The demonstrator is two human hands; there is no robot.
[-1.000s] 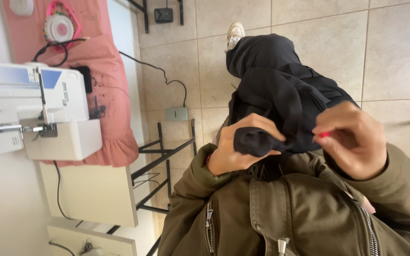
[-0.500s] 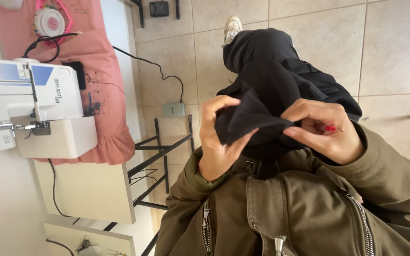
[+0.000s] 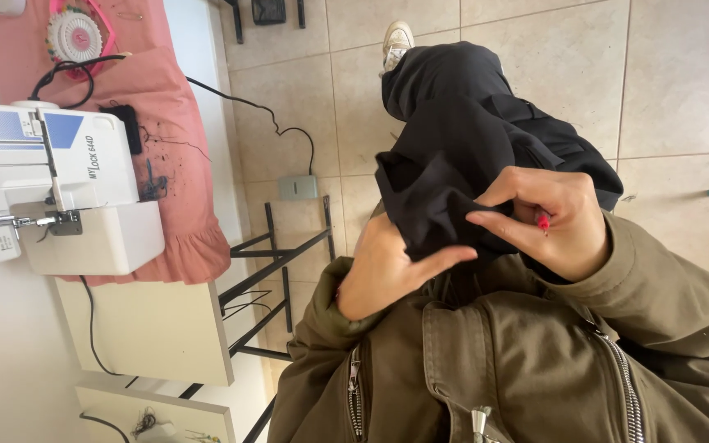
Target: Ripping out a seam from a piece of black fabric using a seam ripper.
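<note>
Nearest the camera was my olive jacket point(image 3: 519, 369), its zippers running down the front. Just above it, my left hand point(image 3: 387, 271) and right hand point(image 3: 547, 221) met on a piece of black fabric point(image 3: 428, 201) held over my lap. The left hand lay under and against the fabric's lower edge, palm turned up, with the thumb stretched toward the right hand and touching the cloth; the fingers were hidden behind the fabric, so I could not tell how tightly they closed. The right hand was closed on the fabric, forefinger and thumb pinching its right-hand fold, and a small red-headed pin point(image 3: 542, 221) showed between the curled fingers of that hand. The fabric stood up between the two hands, bunched, with one corner rising at the upper left.

Beyond the hands lay my black trousers point(image 3: 469, 107), ending in a white shoe point(image 3: 397, 37) on the beige tiled floor point(image 3: 683, 74). To the left stood a white sewing machine point(image 3: 51, 193) on a pink cloth point(image 3: 182, 164) with a ruffled edge, draped over a table with a black metal frame point(image 3: 276, 262). A black cable point(image 3: 264, 123) ran across the floor to a small grey pedal point(image 3: 299, 188). Farthest, at the top left, a round white pin holder point(image 3: 74, 36) rested on the pink cloth.
</note>
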